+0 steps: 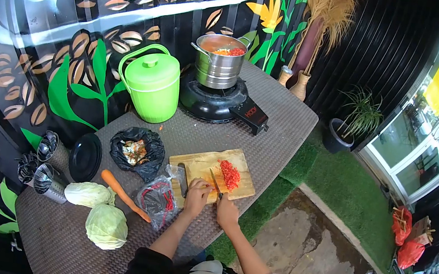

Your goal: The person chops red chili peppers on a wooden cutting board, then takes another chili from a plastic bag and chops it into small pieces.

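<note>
On a wooden cutting board (198, 162) near the table's front edge lies a heap of finely chopped red pieces (228, 175). My right hand (227, 212) grips a knife (215, 181), its blade pointing away from me across the board. Just left of the blade, my left hand (197, 196) rests on the board with fingers bent together; a small orange-red bit shows by the fingertips, too small to name. Beside the board is a clear plastic bag (157, 198) with long red chillies inside. A carrot (124, 195) lies left of the bag.
A round cabbage (107, 226) and an elongated cabbage (89, 194) sit at left, near metal cutlery holders (50, 183) and a black lid (85, 156). Behind are a black bag (121, 140) of scraps, a green lidded bucket (151, 85), and a steel pot (217, 69) on a portable stove (207, 103).
</note>
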`<state>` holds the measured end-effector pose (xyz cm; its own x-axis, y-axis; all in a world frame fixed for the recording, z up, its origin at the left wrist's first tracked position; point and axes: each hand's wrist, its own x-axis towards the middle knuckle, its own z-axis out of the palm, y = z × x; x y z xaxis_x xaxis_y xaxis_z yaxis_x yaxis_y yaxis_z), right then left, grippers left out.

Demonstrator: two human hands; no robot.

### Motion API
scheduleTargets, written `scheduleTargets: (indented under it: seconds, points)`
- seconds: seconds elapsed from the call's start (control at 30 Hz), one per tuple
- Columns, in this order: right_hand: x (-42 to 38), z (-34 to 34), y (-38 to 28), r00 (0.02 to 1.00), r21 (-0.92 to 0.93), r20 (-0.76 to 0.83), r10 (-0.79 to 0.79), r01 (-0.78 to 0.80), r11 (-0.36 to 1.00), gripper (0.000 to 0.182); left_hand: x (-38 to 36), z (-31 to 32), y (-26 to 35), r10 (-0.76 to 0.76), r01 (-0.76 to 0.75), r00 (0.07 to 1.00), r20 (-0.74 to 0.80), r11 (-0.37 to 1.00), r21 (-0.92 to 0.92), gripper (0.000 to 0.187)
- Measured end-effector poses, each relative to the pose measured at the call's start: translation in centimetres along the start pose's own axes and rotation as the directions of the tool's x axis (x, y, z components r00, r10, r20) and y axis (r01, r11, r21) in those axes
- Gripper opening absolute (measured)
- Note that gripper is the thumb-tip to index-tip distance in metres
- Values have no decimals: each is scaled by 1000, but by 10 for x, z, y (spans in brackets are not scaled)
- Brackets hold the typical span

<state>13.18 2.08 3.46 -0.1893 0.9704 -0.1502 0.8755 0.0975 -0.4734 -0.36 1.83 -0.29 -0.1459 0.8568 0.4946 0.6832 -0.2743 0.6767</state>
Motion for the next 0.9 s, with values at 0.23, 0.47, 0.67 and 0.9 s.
scheduleTargets:
  seconds: [0.23, 0.47, 0.67, 0.9]
  points:
    - [6, 0, 11, 990, -63, -35, -134, 131, 989, 30, 0, -4, 5, -18, 18, 1000, -12, 1000, 4, 15]
    - [8, 2, 5, 999, -64, 21, -40, 42, 997, 31, 0, -5, 6, -14, 14, 1000, -3, 1000, -15, 14]
    - [-4, 4, 1, 1000, -59, 0, -24, 24, 998, 31, 1, -5, 5, -4, 4, 1000, -24, 1000, -25, 13]
    - [12, -8, 9, 992, -54, 64, -106, 109, 993, 32, 0, -5, 4, -2, 0, 999, -41, 999, -48, 11]
